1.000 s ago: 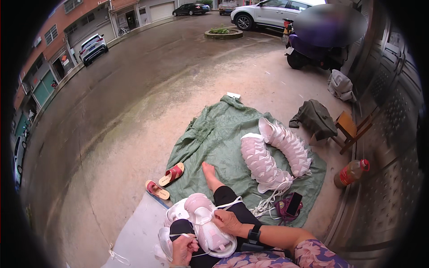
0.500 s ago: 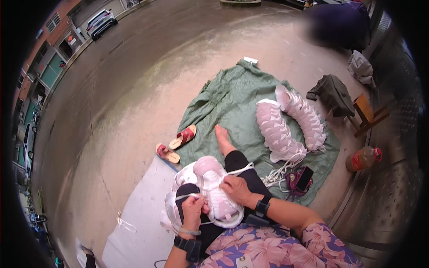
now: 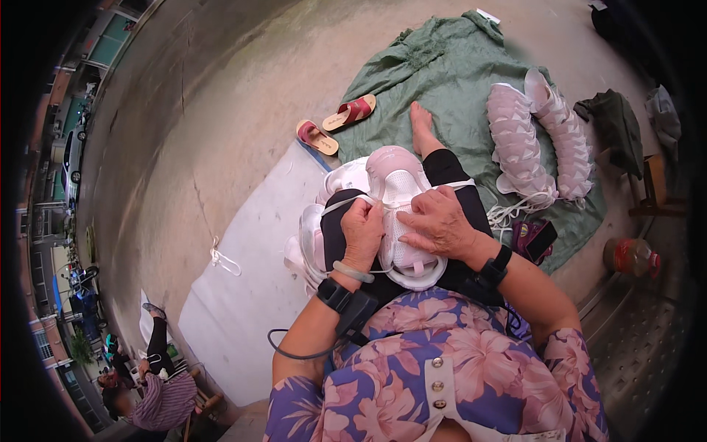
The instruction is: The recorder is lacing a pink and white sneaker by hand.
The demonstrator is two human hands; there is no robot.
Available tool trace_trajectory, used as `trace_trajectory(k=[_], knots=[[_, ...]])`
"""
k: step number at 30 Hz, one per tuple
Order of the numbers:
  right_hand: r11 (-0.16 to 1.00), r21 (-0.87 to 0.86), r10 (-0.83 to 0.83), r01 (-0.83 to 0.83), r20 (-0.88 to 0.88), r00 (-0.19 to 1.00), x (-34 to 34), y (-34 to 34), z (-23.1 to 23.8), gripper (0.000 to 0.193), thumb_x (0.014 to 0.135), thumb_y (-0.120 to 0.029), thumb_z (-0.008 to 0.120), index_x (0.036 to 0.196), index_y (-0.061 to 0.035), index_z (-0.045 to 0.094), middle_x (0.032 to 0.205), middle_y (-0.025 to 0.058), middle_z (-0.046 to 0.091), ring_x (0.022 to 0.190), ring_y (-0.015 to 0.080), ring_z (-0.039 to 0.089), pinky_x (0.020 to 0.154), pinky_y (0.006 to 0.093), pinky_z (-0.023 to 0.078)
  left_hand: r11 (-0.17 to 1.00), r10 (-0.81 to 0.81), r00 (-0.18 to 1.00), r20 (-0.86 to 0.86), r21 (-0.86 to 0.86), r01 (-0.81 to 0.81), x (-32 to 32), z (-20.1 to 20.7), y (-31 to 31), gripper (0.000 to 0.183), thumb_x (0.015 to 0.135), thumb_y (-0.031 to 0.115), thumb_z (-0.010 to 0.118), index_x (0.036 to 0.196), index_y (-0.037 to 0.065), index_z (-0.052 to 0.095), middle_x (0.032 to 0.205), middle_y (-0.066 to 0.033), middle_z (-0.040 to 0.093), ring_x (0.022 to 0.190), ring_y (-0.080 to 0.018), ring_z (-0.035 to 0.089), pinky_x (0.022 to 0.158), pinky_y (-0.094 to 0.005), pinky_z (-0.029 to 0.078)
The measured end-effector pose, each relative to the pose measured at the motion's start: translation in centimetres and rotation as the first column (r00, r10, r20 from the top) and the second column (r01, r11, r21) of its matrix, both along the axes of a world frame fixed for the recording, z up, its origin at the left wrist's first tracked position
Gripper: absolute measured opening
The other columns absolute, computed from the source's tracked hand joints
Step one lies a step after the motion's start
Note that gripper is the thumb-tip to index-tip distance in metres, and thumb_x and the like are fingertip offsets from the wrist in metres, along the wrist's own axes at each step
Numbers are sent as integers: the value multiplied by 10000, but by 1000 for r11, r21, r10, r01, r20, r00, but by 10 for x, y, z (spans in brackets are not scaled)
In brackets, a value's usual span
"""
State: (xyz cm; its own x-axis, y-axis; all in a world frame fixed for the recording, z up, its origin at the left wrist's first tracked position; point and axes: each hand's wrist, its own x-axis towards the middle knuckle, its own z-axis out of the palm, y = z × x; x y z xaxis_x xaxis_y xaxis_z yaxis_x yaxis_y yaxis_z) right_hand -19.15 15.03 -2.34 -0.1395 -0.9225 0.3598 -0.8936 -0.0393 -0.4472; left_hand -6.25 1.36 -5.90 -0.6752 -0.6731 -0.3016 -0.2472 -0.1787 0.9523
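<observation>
A white and pink sneaker point(image 3: 401, 184) lies across my lap, its mesh tongue facing up and its rounded pink toe end pointing away from me. My left hand point(image 3: 363, 230) is closed at its left edge, pinching a white shoelace point(image 3: 345, 205) that loops out over my knee. Over the sneaker's right side, my right hand point(image 3: 442, 225) has bent fingers, the thumb and index tips at the lacing edge. What they grip is hidden. Another stretch of white lace runs out to the right above that hand. More white and pink sneakers point(image 3: 313, 243) lie partly hidden left of my leg.
Two long stacks of pink-white shoe parts point(image 3: 519, 140) rest on a green sheet point(image 3: 412, 70). Nearby are a phone point(image 3: 541, 239) on a purple pouch, a bottle point(image 3: 632, 256) and a wooden stool point(image 3: 654, 188). Red slippers point(image 3: 352, 113) lie left; another person point(image 3: 166, 398) sits lower left.
My view has swung, so the scene sits farther right and a seated person shows lower left. My right hand's thumb and fingertips now lie lower on the sneaker; the left still pinches the lace.
</observation>
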Motion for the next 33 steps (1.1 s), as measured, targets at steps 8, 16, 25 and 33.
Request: trace_trajectory(k=[8,16,25,33], knots=[[993,110,-21,31,-92,996,3,-2,1,496,716,-456,632,1060,-106,563,829,54,490,783,218,489,770,382,325,974,79,996,31,-216,-71,-3,-14,1,158,824,111,604,766,-32,567,624,-96,588,555,-106,505,533,-285,438],[990,138,-26,32,-45,999,3,-5,-4,524,714,-438,638,1098,-90,561,847,64,495,784,227,489,780,380,325,942,56,998,33,-332,-42,-7,-15,-2,150,813,109,615,769,-25,567,622,-117,587,532,-143,527,530,-294,444],[993,98,-60,61,-16,998,-4,-1,8,451,681,-350,646,1056,-117,556,802,49,478,790,214,496,732,387,329,595,-197,965,171,-761,257,-23,20,-1,117,795,82,538,719,10,487,678,-185,538,647,-388,539,565,-445,425],[994,58,-95,96,-21,995,9,1,-5,342,744,-253,608,1055,-123,551,818,39,489,793,197,497,715,369,338,727,-123,964,237,-639,250,-12,8,-2,163,765,146,612,768,23,506,646,-156,550,611,-355,560,567,-432,442]])
